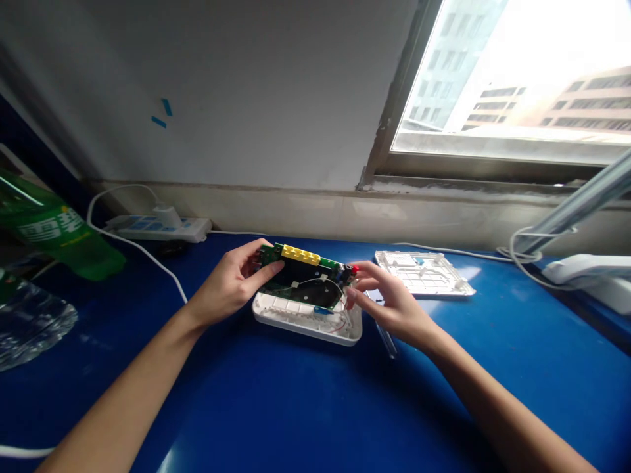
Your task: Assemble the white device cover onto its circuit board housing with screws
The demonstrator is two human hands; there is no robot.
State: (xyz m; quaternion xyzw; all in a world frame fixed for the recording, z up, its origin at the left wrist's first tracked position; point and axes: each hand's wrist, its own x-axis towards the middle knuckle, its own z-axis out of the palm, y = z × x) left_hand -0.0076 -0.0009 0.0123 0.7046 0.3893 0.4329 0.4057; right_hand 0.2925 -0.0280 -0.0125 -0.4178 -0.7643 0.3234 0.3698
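Note:
A green circuit board [315,290] with a row of yellow ports [300,255] along its top edge is tilted up over a white plastic shell [305,322]. My left hand [236,279] grips the board's left end, thumb on its front face and fingers behind. At the right end, my right hand [387,299] has its fingers closed around the corner near a red part [353,270]. A thin white wire curves across the board, and thin wires run down into the shell. A small blue piece [323,310] sits inside the shell.
Another white cover [426,273] lies behind my right hand, with a clear-handled tool [387,338] in front of it. At the left are a green bottle [64,230], a clear bottle [32,322] and a power strip [162,228]. A lamp stand [582,200] rises at the right.

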